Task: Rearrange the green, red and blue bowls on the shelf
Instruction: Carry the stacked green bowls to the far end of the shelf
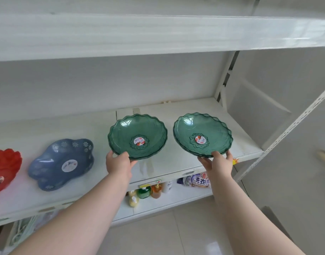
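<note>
Two green bowl stacks held at the shelf's front edge, one in each hand.

The left green stack [137,137] and the right green stack [203,134] sit side by side on the right half of the white shelf [246,144], tilted toward the camera, each with a round sticker in its middle; each looks like several nested bowls, though how many cannot be told. The left hand [119,162] is closed on the near rim of the left stack, thumb on top. The right hand [218,163] is closed on the near rim of the right stack the same way. Left of them, apart, a blue bowl [63,163] with white flower marks leans on the shelf, and a red bowl [4,169] is cut by the picture's left edge. On the shelf below stand bottles [148,191] and a detergent bag [196,180].
</note>
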